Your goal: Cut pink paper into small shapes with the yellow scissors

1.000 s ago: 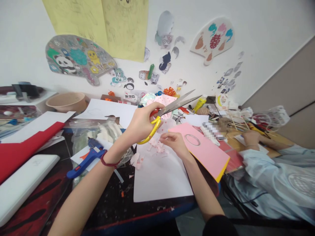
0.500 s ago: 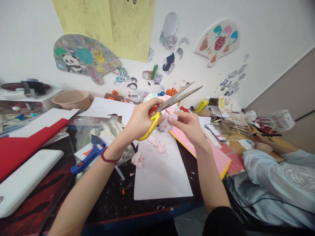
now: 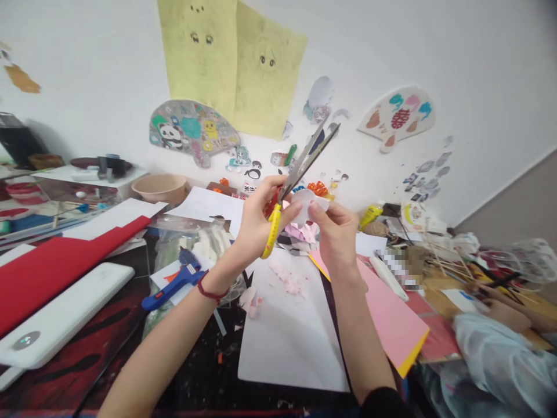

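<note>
My left hand point(image 3: 261, 215) is closed round a pair of scissors point(image 3: 300, 165) with a yellow handle. The parted metal blades point up and away to the right. My right hand point(image 3: 337, 232) pinches a small, pale, rounded paper piece point(image 3: 303, 207) between thumb and fingers. My left thumb reaches to that piece's left side. Below both hands lies a white paper sheet point(image 3: 291, 337) with pale pink paper scraps point(image 3: 287, 278) on it. Some pink-and-white crumpled paper point(image 3: 300, 232) sits just behind the hands, partly hidden.
A blue glue gun point(image 3: 176, 284) lies on a plastic bag at left, near a white oblong device point(image 3: 73, 307) and red sheet point(image 3: 82, 255). Pink card point(image 3: 391, 313) lies right. A co-worker's sleeve point(image 3: 500, 348) is at far right. A bowl point(image 3: 159, 188) stands behind.
The camera view has shifted, so the scene sits lower and further right. The scissors now point more steeply upward, and the paper piece shows more fully between my hands.
</note>
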### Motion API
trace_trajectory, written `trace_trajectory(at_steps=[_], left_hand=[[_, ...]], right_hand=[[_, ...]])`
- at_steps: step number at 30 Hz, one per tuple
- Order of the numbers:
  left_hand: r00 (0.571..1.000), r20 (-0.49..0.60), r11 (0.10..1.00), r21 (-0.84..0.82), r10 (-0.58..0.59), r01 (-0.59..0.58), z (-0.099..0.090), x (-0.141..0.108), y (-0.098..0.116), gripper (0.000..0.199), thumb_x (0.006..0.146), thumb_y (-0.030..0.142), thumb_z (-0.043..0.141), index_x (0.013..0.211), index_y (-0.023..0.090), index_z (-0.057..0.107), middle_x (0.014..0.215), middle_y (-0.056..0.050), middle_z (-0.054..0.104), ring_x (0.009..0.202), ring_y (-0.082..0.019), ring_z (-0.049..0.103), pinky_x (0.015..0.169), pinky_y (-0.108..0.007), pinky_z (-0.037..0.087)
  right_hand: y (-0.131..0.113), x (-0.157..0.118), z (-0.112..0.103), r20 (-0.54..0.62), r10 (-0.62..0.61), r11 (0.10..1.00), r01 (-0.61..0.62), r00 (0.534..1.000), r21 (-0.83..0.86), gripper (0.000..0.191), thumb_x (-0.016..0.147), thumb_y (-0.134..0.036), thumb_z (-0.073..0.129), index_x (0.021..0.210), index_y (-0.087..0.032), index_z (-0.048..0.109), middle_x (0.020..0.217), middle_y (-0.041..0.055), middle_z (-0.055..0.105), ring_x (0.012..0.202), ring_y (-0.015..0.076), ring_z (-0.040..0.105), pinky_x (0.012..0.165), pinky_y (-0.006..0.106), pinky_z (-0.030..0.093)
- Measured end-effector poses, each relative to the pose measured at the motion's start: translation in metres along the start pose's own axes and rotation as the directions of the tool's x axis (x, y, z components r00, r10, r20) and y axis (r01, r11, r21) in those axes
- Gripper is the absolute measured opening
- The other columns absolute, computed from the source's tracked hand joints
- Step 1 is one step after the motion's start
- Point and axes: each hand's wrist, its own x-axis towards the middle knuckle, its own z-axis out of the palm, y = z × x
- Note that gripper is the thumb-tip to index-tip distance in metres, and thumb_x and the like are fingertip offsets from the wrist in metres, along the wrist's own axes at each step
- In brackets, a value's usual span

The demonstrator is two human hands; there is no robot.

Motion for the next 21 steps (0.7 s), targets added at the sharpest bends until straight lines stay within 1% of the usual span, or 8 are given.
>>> trace_trajectory(at_steps=[2,4,8,11,14,16,18,21], left_hand=[[0.999,-0.027,0.998,0.047,0.033,-0.032,-0.002,0.001,0.003,0.039,0.086,0.045,0.080,0.112,0.022,0.063,0.081,0.002,0.059,0.067,-0.011,0.052,0.062,-0.025,0.045],[1.000,-0.022,0.997,0.083,0.002,0.000,-0.002,0.002,0.007,0.038,0.088,0.045,0.079,0.113,0.023,0.063,0.082,0.002,0.059,0.068,-0.012,0.053,0.063,-0.026,0.045],[0.998,-0.020,0.991,0.125,-0.055,0.058,0.005,0.003,0.014,0.039,0.087,0.046,0.079,0.115,0.024,0.063,0.089,0.000,0.064,0.071,-0.013,0.056,0.064,-0.027,0.048],[0.994,-0.097,0.991,0.119,-0.046,0.058,0.017,0.001,0.015,0.038,0.087,0.045,0.080,0.114,0.024,0.063,0.087,0.000,0.063,0.071,-0.013,0.054,0.062,-0.027,0.048],[0.982,-0.185,0.993,0.096,-0.043,0.061,0.025,-0.002,0.013,0.038,0.088,0.045,0.079,0.114,0.025,0.061,0.082,0.002,0.058,0.063,-0.011,0.049,0.055,-0.025,0.046],[0.980,-0.193,0.995,0.075,-0.045,0.061,0.025,-0.003,0.012,0.039,0.088,0.045,0.079,0.116,0.026,0.061,0.083,0.002,0.057,0.062,-0.010,0.048,0.053,-0.025,0.047],[0.985,-0.171,0.996,0.080,-0.031,0.045,0.023,-0.002,0.011,0.038,0.088,0.041,0.080,0.116,0.025,0.061,0.086,0.002,0.060,0.066,-0.011,0.051,0.058,-0.025,0.049],[0.987,-0.158,0.994,0.111,-0.005,0.023,0.018,0.001,0.014,0.038,0.086,0.034,0.082,0.115,0.023,0.061,0.087,0.001,0.066,0.070,-0.011,0.052,0.064,-0.027,0.048]], right_hand=[[-0.003,0.003,0.001,0.065,0.009,1.000,-0.009,0.998,-0.013,0.013,0.075,-0.034,0.088,0.074,-0.024,0.080,0.072,-0.0019,0.074,0.065,0.0116,0.063,0.065,0.026,0.052],[-0.007,0.006,0.001,0.106,0.018,0.999,-0.014,0.994,-0.042,0.012,0.075,-0.035,0.088,0.078,-0.025,0.081,0.078,-0.0011,0.076,0.071,0.0134,0.066,0.069,0.028,0.054],[-0.013,0.010,0.004,0.083,-0.042,0.991,0.052,0.996,-0.126,0.014,0.077,-0.037,0.085,0.083,-0.025,0.080,0.085,0.0017,0.077,0.081,0.0182,0.069,0.078,0.033,0.056],[-0.016,0.008,0.008,0.043,-0.042,0.993,0.047,0.998,-0.113,0.016,0.079,-0.038,0.083,0.081,-0.023,0.077,0.080,0.0018,0.074,0.076,0.0179,0.067,0.073,0.033,0.055],[-0.018,0.006,0.009,0.058,0.004,0.997,0.000,0.998,-0.078,0.017,0.079,-0.038,0.084,0.080,-0.022,0.076,0.076,0.0008,0.070,0.072,0.0160,0.063,0.068,0.030,0.052],[-0.020,0.005,0.009,0.070,0.007,0.998,-0.002,0.998,-0.066,0.017,0.081,-0.037,0.083,0.078,-0.022,0.076,0.073,-0.0004,0.067,0.069,0.0138,0.059,0.065,0.029,0.050],[-0.021,0.006,0.007,0.075,-0.015,0.998,0.020,0.997,-0.066,0.017,0.082,-0.035,0.082,0.075,-0.021,0.075,0.071,-0.0012,0.065,0.068,0.0123,0.057,0.063,0.027,0.048],[-0.023,0.008,0.003,0.102,-0.077,0.987,0.090,0.992,-0.132,0.013,0.083,-0.031,0.080,0.077,-0.021,0.076,0.075,-0.0004,0.068,0.072,0.0133,0.059,0.067,0.028,0.049]])
